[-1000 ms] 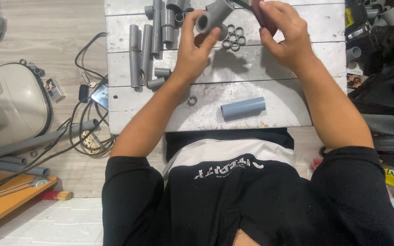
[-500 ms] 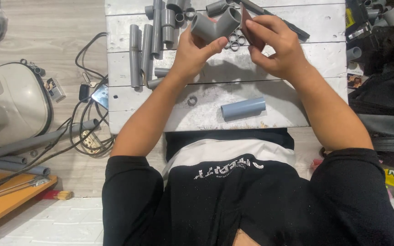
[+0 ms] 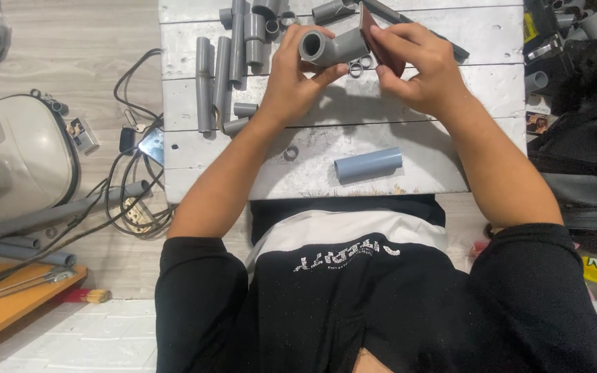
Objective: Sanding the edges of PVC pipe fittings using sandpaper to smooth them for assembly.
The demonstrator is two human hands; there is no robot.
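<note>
My left hand point(image 3: 291, 79) grips a grey plastic elbow pipe fitting point(image 3: 329, 47) above the white plank table point(image 3: 409, 117), one open end turned toward me. My right hand point(image 3: 419, 65) holds a dark reddish-brown sheet, like sandpaper point(image 3: 379, 43), pressed against the fitting's other end. A short grey pipe piece point(image 3: 368, 164) lies on the table near the front edge, below both hands. A small grey ring point(image 3: 291, 152) lies left of it.
Several grey pipe lengths point(image 3: 214, 79) and short couplers point(image 3: 253, 31) lie at the table's back left, with small rings point(image 3: 357, 67) under my hands. A white appliance point(image 3: 15, 155), black cables point(image 3: 122, 186) and long pipes point(image 3: 43, 217) are on the floor at left. Dark bags point(image 3: 582, 138) sit at right.
My left hand has turned the elbow fitting so an open end faces me. My right hand with the sheet shifted slightly against the fitting's end.
</note>
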